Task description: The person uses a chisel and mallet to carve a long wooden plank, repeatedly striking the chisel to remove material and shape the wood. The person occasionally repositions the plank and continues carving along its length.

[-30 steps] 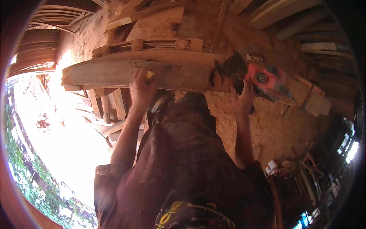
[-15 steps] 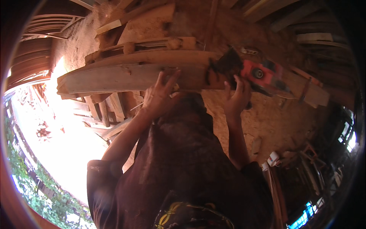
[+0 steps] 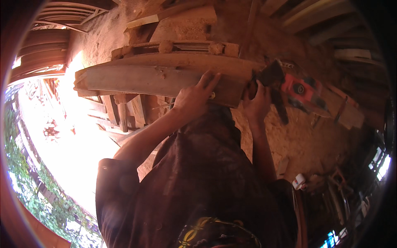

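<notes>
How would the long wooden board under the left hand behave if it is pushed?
The long wooden board is probably stiff, being solid-looking timber. Its length and breadth suggest some weight. With its broad flat face up, it would likely slide rather than roll.

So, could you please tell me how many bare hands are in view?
2: the left hand is over the wooden plank, and the right hand is beside the plank's right end, near the red-and-black power tool. Dark edges could hide others.
</notes>
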Motion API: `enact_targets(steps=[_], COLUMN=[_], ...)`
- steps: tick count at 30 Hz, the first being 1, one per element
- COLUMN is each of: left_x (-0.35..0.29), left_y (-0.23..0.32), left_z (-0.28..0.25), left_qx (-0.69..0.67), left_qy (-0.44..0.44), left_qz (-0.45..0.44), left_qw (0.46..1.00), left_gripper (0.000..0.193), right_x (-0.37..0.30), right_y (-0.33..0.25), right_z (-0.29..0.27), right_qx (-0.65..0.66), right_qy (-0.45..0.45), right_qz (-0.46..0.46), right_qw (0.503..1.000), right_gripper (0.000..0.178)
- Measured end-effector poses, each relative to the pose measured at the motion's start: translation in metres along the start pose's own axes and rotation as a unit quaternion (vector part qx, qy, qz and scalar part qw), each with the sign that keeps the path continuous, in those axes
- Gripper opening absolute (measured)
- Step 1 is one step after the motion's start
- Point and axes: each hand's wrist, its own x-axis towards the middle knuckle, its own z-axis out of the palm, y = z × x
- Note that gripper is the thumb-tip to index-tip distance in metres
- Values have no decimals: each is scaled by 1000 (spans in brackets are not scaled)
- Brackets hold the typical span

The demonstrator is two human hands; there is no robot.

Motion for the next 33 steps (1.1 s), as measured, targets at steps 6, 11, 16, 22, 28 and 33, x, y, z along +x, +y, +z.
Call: enact_targets(steps=[6,11,16,22,28,33], left_x=[-37,-68,-66,-40,-46,-42], left_y=[-33,-56,-43,-7,-12,-17], left_z=[5,27,17,-1,-8,-15], left_qx=[-87,-161,-239,-344,-398,-494], left_qy=[93,167,155,131,97,49], left_qz=[45,57,76,123,23,-98], left_qw=[991,971,956,922,912,862], left_gripper=[91,62,42,36,33,29], right_x=[-3,-6,-20,-36,-53,-50], right_y=[20,24,-4,-66,-78,-101], right_z=[11,1,-59,-76,-59,-53], right_qx=[72,199,396,460,478,389], right_qy=[-19,-19,-95,-326,-333,-263], right_qz=[15,63,118,84,150,18], right_qw=[997,978,905,822,799,883], right_gripper=[36,30,29,33,31,47])
